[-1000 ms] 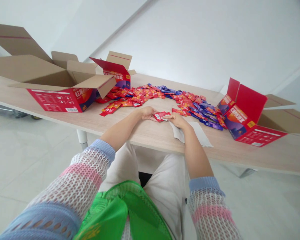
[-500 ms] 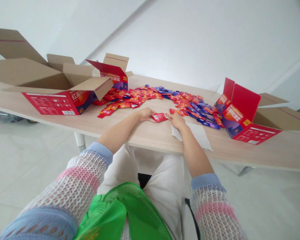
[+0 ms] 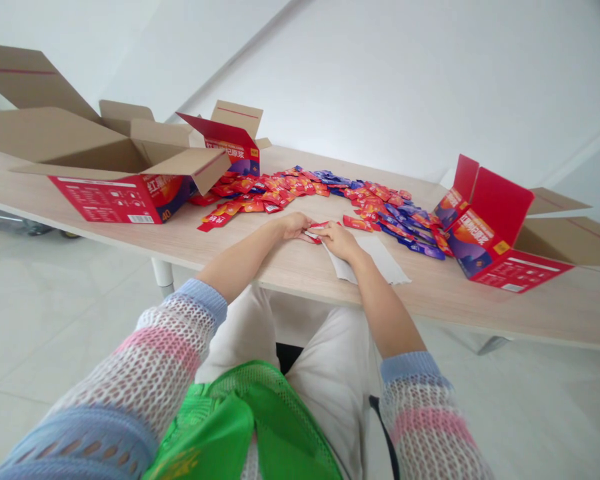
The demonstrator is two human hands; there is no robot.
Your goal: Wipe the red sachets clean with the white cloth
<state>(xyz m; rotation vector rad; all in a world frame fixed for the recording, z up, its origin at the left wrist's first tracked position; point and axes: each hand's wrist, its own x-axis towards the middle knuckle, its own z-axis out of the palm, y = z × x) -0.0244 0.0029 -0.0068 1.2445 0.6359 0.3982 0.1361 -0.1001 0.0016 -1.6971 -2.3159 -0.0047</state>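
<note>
Red sachet (image 3: 314, 237): frame center, inside the front edge of the bench (image 3: 285, 263). Left hand (image 3: 295, 227): grip closed on the sachet. Right hand (image 3: 339, 240): grip closed on the cloth (image 3: 380, 259), against the sachet. Bench surface separates both hands from the sachet pile (image 3: 295, 187) above.

On the worktop (image 3: 300, 268), a front carton (image 3: 105, 200) is standing left of a rear carton (image 3: 233, 153). Sachets (image 3: 287, 189) are arcing from these to a right carton (image 3: 480, 243). Before the arc, a single sachet (image 3: 312, 235) is sitting between the left hand (image 3: 295, 227) and right hand (image 3: 342, 241), a sheet (image 3: 384, 260) spreading from beneath the latter.
</note>
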